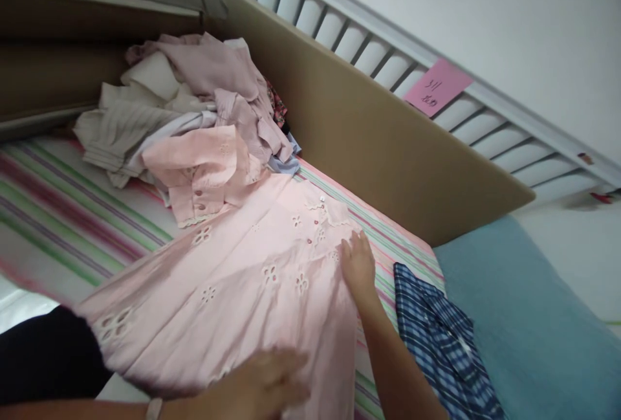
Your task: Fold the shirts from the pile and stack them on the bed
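A pale pink dress (233, 258) with cut-out flower embroidery and small buttons lies spread across the striped sheet. My right hand (359, 268) rests on the dress's right edge near the collar, fingers lying flat against the cloth. Low in the view, my left hand (264, 381), slightly blurred by motion, is over the skirt with its fingers stretched out. Whether it touches the fabric I cannot tell. Neither hand appears to grip anything. Beyond the dress, a peach-pink buttoned garment (198, 164) overlaps its upper left side.
A heap of clothes (194, 77) in mauve, cream and grey lies at the back left. Folded blue plaid cloth (436, 336) sits right of the dress, beside a teal pillow (528, 310). A brown panel (359, 129) stands before white slats bearing a pink note (439, 87).
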`<state>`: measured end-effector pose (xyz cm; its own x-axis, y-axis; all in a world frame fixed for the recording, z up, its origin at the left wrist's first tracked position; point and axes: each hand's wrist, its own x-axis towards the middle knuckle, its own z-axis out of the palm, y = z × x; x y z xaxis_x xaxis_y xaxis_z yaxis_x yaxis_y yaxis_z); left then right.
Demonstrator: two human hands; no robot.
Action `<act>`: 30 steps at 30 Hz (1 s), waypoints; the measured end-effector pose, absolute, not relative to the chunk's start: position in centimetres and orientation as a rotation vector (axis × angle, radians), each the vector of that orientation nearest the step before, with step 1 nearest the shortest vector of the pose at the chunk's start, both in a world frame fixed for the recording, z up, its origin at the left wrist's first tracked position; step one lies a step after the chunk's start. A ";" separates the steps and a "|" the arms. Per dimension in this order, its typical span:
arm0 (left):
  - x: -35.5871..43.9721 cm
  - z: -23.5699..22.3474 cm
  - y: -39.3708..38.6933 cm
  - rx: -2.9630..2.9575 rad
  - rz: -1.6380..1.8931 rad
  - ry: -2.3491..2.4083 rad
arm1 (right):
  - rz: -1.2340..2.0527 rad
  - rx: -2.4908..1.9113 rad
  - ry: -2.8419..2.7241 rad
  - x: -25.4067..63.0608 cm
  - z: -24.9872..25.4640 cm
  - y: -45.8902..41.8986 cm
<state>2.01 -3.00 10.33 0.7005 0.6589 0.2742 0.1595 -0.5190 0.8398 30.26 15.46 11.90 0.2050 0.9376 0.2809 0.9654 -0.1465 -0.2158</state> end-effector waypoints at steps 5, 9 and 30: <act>2.1 12.2 -0.6 1.019 0.681 1.037 | -0.039 -2.164 -1.953 28.9 8.8 12.4; 2.9 12.6 0.5 0.592 0.681 0.938 | -0.075 -2.265 -1.886 28.6 6.8 12.3; 4.2 11.3 2.3 0.767 0.724 0.953 | -0.219 -2.172 -1.901 29.0 5.9 12.1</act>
<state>4.24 2.35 11.29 0.3967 0.8115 -0.4290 -0.1955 0.5313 0.8243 29.04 12.14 5.94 0.1391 0.9521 0.2722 0.9891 -0.1202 -0.0851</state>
